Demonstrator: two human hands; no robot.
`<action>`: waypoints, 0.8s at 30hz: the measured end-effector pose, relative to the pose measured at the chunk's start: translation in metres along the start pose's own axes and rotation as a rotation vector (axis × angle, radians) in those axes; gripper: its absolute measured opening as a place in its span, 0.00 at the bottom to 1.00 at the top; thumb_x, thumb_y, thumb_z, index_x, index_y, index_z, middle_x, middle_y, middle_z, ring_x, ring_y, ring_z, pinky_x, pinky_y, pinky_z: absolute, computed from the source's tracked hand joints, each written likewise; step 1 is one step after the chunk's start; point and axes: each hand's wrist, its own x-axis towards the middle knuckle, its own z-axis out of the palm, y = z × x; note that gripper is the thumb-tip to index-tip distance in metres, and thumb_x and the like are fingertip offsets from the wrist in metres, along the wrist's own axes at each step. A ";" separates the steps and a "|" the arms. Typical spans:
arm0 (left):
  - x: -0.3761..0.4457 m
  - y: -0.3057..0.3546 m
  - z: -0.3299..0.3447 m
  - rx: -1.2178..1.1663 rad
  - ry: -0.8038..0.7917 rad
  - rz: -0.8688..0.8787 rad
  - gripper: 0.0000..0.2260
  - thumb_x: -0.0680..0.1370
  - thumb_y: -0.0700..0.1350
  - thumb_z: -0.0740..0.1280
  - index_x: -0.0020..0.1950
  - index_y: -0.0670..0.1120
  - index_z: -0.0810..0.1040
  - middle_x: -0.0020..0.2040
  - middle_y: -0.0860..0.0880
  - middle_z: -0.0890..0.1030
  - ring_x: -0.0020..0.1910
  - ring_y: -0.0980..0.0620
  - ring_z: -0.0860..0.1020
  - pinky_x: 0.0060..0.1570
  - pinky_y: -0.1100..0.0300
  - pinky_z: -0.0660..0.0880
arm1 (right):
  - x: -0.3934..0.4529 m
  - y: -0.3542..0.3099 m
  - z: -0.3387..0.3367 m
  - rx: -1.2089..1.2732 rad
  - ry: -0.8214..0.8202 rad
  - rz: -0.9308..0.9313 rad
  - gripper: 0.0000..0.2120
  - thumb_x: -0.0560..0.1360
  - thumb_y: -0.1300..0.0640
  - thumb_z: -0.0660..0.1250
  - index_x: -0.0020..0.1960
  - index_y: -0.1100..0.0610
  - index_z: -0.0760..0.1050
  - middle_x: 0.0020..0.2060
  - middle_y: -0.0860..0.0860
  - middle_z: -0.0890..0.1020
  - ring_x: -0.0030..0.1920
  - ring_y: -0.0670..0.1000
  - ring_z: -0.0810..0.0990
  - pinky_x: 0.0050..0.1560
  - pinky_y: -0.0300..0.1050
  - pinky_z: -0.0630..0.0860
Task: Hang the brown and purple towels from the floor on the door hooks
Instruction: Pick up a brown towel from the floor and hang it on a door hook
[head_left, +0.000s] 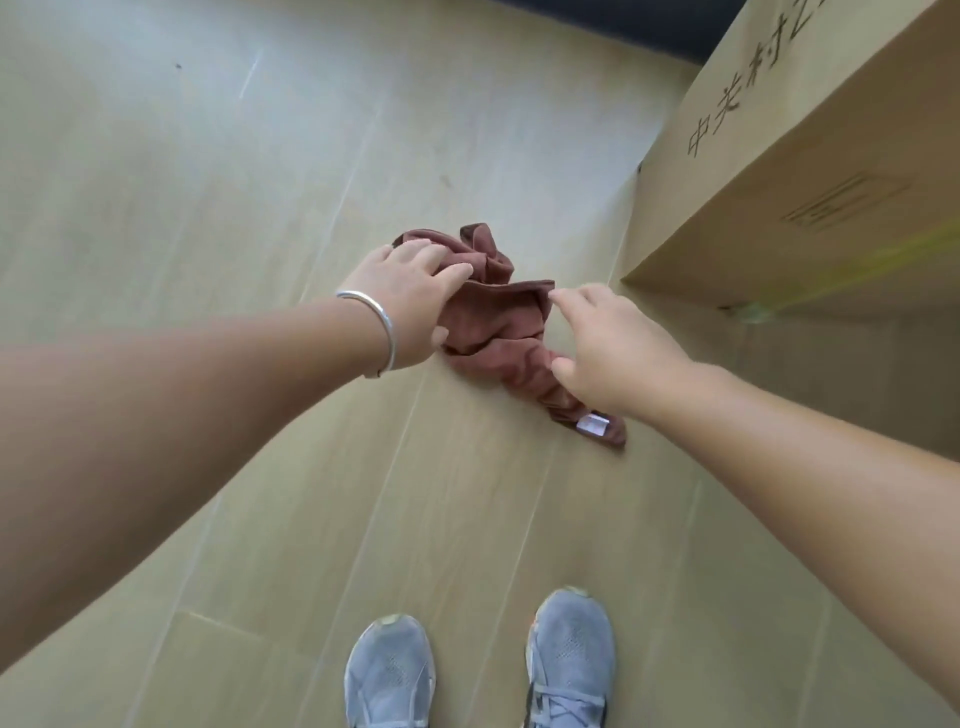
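Both bare arms reach forward and down. The left hand (410, 301) has curled fingers; the right hand (618, 353) is spread, fingers relaxed.

The scene is evenly and softly lit, bright without harsh contrast. A pale, bluish sheen lies across the floor (218, 156) toward the upper left, washing out the plank grain there, which suggests light arriving from that far side. Shadows are faint and diffuse; only a soft darkening sits beneath the cardboard box (810, 171) along its lower edge. The wide-angle lens bends straight plank seams outward and stretches both forearms hugely at the frame edges. Fine detail is mildly soft overall, with slight smearing on the box's printed characters and a blurred yellowish streak at the right edge.
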 end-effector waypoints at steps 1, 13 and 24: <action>0.014 -0.004 0.010 0.008 0.010 0.010 0.32 0.77 0.55 0.64 0.77 0.53 0.55 0.76 0.47 0.59 0.76 0.46 0.54 0.72 0.50 0.56 | 0.019 0.003 0.008 -0.020 0.021 -0.011 0.29 0.74 0.52 0.63 0.74 0.51 0.59 0.69 0.52 0.66 0.68 0.56 0.65 0.63 0.52 0.69; 0.092 -0.055 0.077 0.106 0.012 -0.081 0.17 0.81 0.57 0.51 0.67 0.58 0.69 0.69 0.50 0.69 0.72 0.49 0.62 0.65 0.47 0.64 | 0.146 0.010 0.051 -0.268 -0.025 -0.248 0.16 0.71 0.64 0.62 0.58 0.53 0.73 0.52 0.53 0.77 0.53 0.58 0.77 0.45 0.47 0.73; -0.090 -0.127 -0.075 -0.141 0.060 -0.347 0.25 0.83 0.48 0.48 0.79 0.52 0.44 0.79 0.51 0.50 0.77 0.51 0.52 0.70 0.46 0.60 | 0.041 -0.146 -0.126 -0.543 -0.001 -0.235 0.11 0.73 0.65 0.58 0.53 0.54 0.72 0.37 0.51 0.72 0.39 0.56 0.72 0.35 0.45 0.64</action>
